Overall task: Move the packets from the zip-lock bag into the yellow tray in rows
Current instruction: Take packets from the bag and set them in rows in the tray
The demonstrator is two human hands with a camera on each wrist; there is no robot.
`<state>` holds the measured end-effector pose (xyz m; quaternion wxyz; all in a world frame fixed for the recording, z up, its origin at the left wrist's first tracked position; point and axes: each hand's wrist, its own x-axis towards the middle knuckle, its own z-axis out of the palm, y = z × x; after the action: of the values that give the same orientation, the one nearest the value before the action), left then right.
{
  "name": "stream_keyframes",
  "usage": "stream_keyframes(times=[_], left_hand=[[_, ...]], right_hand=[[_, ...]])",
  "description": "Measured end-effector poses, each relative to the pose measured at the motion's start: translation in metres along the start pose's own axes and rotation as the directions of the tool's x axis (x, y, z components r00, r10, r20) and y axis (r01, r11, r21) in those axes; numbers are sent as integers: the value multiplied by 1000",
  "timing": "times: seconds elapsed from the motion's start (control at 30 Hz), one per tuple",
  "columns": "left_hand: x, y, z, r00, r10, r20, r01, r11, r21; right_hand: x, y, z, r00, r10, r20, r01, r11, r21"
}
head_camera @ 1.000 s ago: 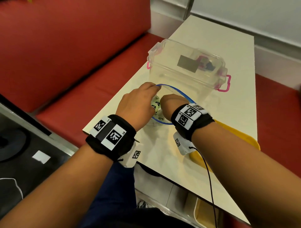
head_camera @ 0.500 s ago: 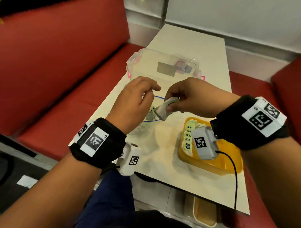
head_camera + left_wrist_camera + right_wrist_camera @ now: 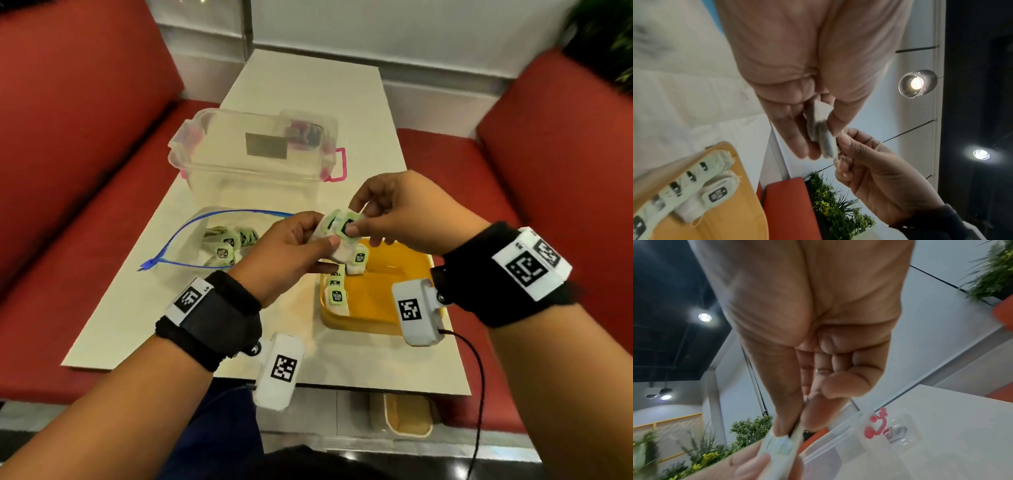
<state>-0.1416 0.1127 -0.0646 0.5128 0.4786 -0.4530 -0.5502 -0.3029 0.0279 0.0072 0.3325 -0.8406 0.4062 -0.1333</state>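
Observation:
Both hands meet above the far left corner of the yellow tray, holding a small stack of white packets with green labels. My left hand grips the stack from below, thumb on top. My right hand pinches the front packet by its top edge. The left wrist view shows the packets between my left fingers and my right hand pinching them. A row of packets lies along the tray's left side. The open zip-lock bag lies left of the tray with several packets inside.
A clear plastic box with pink latches stands behind the bag on the white table. Red bench seats run along both sides. Potted plants stand past the right bench. The table's near edge is close under my wrists.
Both hands came out of the bag with packets and moved right, over the tray. The left hand, which held the bag's mouth, now grips the stack too. The head view swung right.

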Motion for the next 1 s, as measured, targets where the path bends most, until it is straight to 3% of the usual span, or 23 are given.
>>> stream_keyframes(times=[0.17, 0.33, 0.53, 0.8, 1.0], left_hand=[[11, -12, 1, 989, 64, -134, -60, 998, 34], [19, -21, -3, 988, 111, -110, -103, 992, 74], [30, -25, -3, 988, -3, -156, 10, 999, 41], [40, -51, -5, 991, 87, -106, -54, 959, 278], [48, -67, -4, 986, 54, -158, 8, 930, 368]], right_hand=[[-3, 10, -1, 997, 47, -68, -39, 993, 112], [2, 15, -7, 998, 67, -21, -62, 985, 163], [14, 18, -8, 995, 49, 92, -55, 996, 63], [30, 33, -4, 995, 72, 71, -72, 997, 6], [36, 58, 1, 965, 233, 124, -233, 972, -16]])
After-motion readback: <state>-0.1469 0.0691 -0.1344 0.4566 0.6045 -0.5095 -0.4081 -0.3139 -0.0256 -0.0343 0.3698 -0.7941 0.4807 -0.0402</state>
